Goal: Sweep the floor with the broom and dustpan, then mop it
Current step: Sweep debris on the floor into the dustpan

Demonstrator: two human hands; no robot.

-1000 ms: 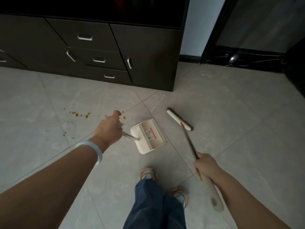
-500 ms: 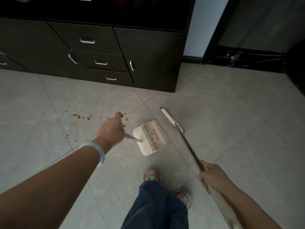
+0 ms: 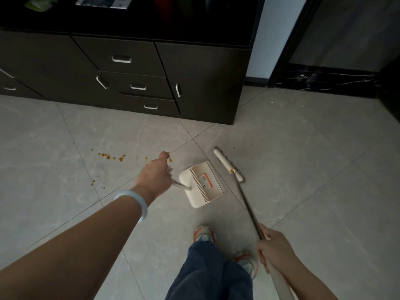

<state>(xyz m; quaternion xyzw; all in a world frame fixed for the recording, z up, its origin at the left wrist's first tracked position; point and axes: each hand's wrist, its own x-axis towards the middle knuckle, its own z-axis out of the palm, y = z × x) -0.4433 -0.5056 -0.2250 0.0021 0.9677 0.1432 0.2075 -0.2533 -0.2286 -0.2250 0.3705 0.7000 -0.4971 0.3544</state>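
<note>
My left hand grips the metal handle of a cream dustpan, which sits on the grey tile floor with its mouth facing right. My right hand grips the long thin broom handle near its lower end. The broom's white head with dark bristles rests on the floor just right of the dustpan. Small orange crumbs lie scattered on the tiles left of my left hand, with a few more at the hand's knuckles.
A dark cabinet with drawers and metal handles runs along the back. A black door frame and dark marble skirting stand at the back right. My legs in blue trousers and my shoes are at the bottom centre.
The broom head has swung back to the right after moving in toward the dustpan. My right hand has slid lower in the view. The dustpan has barely moved.
</note>
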